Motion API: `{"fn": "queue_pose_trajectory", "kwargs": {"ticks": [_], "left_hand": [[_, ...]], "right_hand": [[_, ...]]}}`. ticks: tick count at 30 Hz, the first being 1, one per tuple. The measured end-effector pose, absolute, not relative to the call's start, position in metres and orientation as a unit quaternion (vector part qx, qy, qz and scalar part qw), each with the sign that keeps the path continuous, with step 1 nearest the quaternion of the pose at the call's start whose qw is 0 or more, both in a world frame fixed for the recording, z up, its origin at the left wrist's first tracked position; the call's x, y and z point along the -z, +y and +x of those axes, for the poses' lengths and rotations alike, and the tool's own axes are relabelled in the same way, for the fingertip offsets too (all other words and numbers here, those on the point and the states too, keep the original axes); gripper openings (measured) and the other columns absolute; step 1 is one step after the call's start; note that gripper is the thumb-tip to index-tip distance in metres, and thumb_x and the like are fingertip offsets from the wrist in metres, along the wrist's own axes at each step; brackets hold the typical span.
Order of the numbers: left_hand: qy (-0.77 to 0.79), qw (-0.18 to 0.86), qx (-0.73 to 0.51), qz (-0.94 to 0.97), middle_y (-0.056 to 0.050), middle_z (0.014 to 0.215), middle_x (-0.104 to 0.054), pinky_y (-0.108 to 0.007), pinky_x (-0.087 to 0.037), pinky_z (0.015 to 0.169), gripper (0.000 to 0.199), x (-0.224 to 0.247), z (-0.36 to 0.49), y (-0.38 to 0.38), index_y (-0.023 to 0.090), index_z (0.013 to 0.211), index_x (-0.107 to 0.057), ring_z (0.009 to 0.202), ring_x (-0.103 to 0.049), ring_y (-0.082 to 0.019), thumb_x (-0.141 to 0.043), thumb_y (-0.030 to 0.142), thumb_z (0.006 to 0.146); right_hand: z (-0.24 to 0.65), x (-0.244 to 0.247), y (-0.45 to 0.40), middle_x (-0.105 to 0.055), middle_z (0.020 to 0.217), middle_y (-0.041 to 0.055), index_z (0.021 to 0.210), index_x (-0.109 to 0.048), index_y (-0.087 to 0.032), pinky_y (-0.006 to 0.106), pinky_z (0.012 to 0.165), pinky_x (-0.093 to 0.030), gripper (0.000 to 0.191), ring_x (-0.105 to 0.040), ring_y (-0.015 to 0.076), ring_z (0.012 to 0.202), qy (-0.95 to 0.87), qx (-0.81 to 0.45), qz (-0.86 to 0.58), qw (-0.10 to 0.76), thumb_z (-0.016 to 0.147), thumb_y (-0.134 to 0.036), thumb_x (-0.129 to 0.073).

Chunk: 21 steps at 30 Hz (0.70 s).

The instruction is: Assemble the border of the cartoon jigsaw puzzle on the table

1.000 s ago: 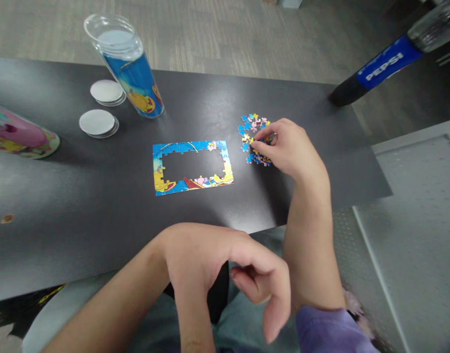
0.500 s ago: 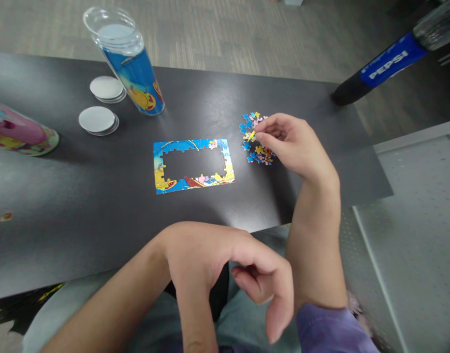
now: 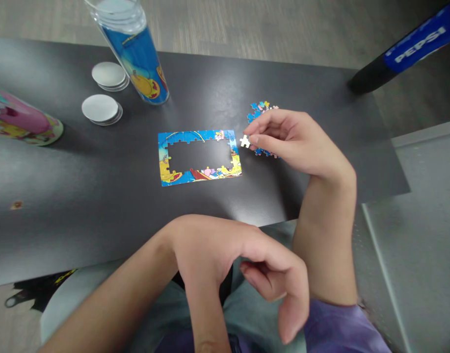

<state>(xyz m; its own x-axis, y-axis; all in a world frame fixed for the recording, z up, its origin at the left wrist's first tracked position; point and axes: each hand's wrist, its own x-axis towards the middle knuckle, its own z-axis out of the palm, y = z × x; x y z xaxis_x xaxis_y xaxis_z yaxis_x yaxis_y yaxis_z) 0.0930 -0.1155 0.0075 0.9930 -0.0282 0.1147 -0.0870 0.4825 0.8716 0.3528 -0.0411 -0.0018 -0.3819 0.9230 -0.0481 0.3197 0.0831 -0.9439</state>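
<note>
Between thumb and fingertips, my right hand [image 3: 294, 142] pinches a pale puzzle piece [image 3: 245, 141]. That piece is just off the right edge of a rectangular puzzle border [image 3: 198, 180], whose joined pieces frame bare dark tabletop. Behind and partly under my right hand lies a pile of loose puzzle pieces [image 3: 254, 113], blue, yellow and pink. My left hand [image 3: 235, 264] hangs over my lap in front of the table edge, its fingers loosely bent and the thumb apart, holding nothing.
On the dark table [image 3: 99, 196], a clear-topped blue tube [image 3: 140, 63] stands at the back left, beside two stacks of white discs [image 3: 101, 109]. A pink printed tube [image 3: 22, 117] is at far left. A Pepsi bottle [image 3: 405, 59] stands at back right.
My right hand has drawn a piece leftward from the pile toward the border, and the piece now shows a pale face. The view has shifted slightly; my left hand keeps its pose.
</note>
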Motion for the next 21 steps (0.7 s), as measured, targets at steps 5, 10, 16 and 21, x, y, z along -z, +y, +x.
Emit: {"fn": "queue_pose_trajectory", "kwargs": {"ticks": [5,10,16,21], "left_hand": [[-0.052,0.901,0.033,0.430,0.002,0.087,-0.050,-0.042,-0.028,0.083,0.065,-0.018,0.100,-0.108,0.021,0.094,-0.064,0.082,-0.037,-0.017,-0.070,0.078,0.124],[-0.062,0.897,0.039,0.436,0.006,0.083,-0.040,-0.042,-0.030,0.082,0.073,-0.020,0.101,-0.105,0.024,0.098,-0.061,0.081,-0.037,-0.017,-0.076,0.094,0.112],[-0.060,0.902,0.043,0.426,0.008,0.079,-0.037,-0.039,-0.044,0.095,0.075,-0.030,0.103,-0.102,0.030,0.090,-0.058,0.080,-0.043,-0.017,-0.076,0.100,0.108],[-0.061,0.898,0.042,0.434,0.007,0.081,-0.042,-0.039,-0.042,0.092,0.075,-0.030,0.104,-0.100,0.032,0.088,-0.056,0.079,-0.042,-0.016,-0.067,0.103,0.110]], "right_hand": [[0.343,0.004,-0.041,-0.090,0.104,0.0026,0.111,-0.096,-0.031,0.042,0.092,-0.067,0.009,-0.079,0.0257,0.096,-0.701,-0.486,-0.440,0.279,0.103,-0.030,-0.100],[0.333,0.005,-0.042,-0.091,0.101,0.0029,0.107,-0.095,-0.031,0.043,0.086,-0.066,0.006,-0.080,0.0268,0.092,-0.720,-0.484,-0.433,0.244,0.104,-0.032,-0.100],[0.331,0.004,-0.043,-0.096,0.105,0.0031,0.107,-0.095,-0.033,0.048,0.087,-0.071,0.011,-0.082,0.0298,0.093,-0.716,-0.490,-0.453,0.204,0.103,-0.041,-0.101],[0.332,0.004,-0.043,-0.095,0.105,0.0032,0.103,-0.096,-0.035,0.049,0.088,-0.070,0.008,-0.082,0.0309,0.093,-0.715,-0.489,-0.456,0.205,0.099,-0.037,-0.103]]}}
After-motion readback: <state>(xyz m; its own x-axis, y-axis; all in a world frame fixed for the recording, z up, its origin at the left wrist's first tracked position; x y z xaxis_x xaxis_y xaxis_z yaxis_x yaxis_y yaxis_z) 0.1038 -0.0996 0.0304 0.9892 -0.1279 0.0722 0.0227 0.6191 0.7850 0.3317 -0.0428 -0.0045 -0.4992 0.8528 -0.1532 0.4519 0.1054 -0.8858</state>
